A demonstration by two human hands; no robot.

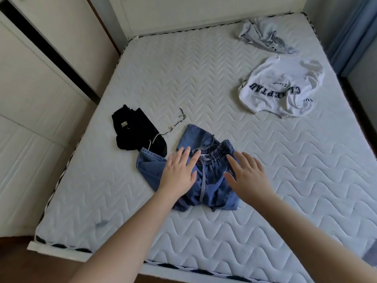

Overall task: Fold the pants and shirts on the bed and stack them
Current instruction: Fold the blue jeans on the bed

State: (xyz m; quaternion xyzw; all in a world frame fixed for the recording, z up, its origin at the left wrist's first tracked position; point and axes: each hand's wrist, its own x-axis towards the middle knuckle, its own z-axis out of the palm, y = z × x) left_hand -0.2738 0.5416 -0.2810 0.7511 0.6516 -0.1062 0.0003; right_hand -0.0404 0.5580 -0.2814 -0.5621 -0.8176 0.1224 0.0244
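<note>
Both hands, left hand (179, 172) and right hand (247, 176), lay flat with fingers straight on the folded blue pants (212, 180) at the bed's (204, 78) six o'clock; white shirt (279, 88) at two o'clock.

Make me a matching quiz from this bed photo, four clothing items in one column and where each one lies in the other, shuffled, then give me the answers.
Column one:
1. blue denim pants
2. black garment
3. white lettered shirt
4. grey crumpled garment

Column two:
A. far right corner, near the headboard
B. under both hands, near the front edge
C. left side of the mattress, beside the pants
D. right side, just in front of the grey one

Pairs: 1-B, 2-C, 3-D, 4-A
</note>
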